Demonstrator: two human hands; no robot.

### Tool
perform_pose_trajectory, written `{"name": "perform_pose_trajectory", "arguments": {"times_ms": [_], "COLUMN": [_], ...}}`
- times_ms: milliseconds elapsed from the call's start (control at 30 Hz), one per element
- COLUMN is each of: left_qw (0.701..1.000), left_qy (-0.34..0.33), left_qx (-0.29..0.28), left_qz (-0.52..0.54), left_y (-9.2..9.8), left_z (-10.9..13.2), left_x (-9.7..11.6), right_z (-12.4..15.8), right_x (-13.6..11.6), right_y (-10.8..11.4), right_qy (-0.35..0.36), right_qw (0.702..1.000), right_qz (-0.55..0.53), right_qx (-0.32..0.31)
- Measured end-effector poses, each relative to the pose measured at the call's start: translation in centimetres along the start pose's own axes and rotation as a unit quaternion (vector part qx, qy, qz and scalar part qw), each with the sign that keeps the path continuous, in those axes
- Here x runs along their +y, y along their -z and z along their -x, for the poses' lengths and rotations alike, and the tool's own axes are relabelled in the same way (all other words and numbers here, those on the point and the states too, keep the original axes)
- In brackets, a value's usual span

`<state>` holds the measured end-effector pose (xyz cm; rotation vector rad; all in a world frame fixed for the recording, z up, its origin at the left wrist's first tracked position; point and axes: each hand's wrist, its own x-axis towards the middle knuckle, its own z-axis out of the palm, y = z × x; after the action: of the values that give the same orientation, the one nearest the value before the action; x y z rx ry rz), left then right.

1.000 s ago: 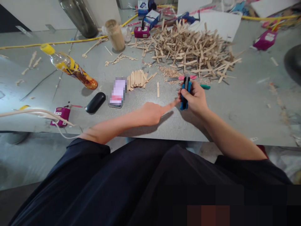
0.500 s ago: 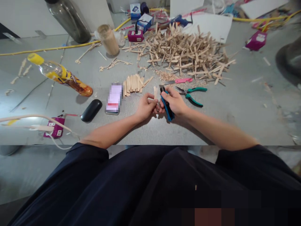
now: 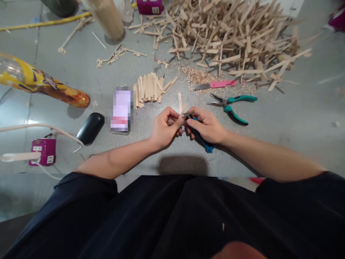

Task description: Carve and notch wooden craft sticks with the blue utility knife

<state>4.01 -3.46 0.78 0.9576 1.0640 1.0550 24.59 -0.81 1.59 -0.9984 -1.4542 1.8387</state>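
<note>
My left hand [image 3: 167,127] is closed, with a small wooden stick [image 3: 184,109] pinched between thumb and fingers. A second wooden stick [image 3: 180,101] points up just beyond the fingertips; whether the hand also holds it I cannot tell. My right hand [image 3: 206,125] wraps round a blue and black utility knife [image 3: 201,136]. The knife's blade end points left and meets the pinched stick close to my left thumb. Beyond the hands lie a row of wooden sticks [image 3: 147,88], a pink-handled knife [image 3: 222,83] and green-handled pliers [image 3: 229,104].
A big heap of wooden sticks [image 3: 231,34] covers the back, with shavings [image 3: 198,76] before it. At left are a phone [image 3: 121,109], a black oval case [image 3: 91,128], a drink bottle [image 3: 48,81] and a purple power socket [image 3: 44,151] with cables. A jar [image 3: 107,19] stands behind.
My view has tipped down and closer. The knife now slants more, its blade end turned left against the stick, and the pinched stick leans to the right.
</note>
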Motion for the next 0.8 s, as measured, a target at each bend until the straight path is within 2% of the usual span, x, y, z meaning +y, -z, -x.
{"name": "perform_pose_trajectory", "arguments": {"times_ms": [367,667,800], "left_qw": [0.999,1.000,1.000], "left_qy": [-0.048,-0.020,-0.011], "left_qx": [-0.002,-0.007,-0.010], "left_qz": [-0.009,0.016,0.019], "left_y": [0.1,-0.1,-0.2], "left_z": [0.5,0.3,0.3], "left_x": [-0.1,0.2,0.1], "right_z": [0.6,1.2,1.2], "right_x": [-0.6,-0.8,-0.7], "right_y": [-0.1,0.0,0.0], "right_qy": [0.004,-0.017,-0.011], "right_qw": [1.000,1.000,1.000], "right_qz": [0.001,-0.022,-0.016], "right_qx": [0.013,-0.001,0.013]}}
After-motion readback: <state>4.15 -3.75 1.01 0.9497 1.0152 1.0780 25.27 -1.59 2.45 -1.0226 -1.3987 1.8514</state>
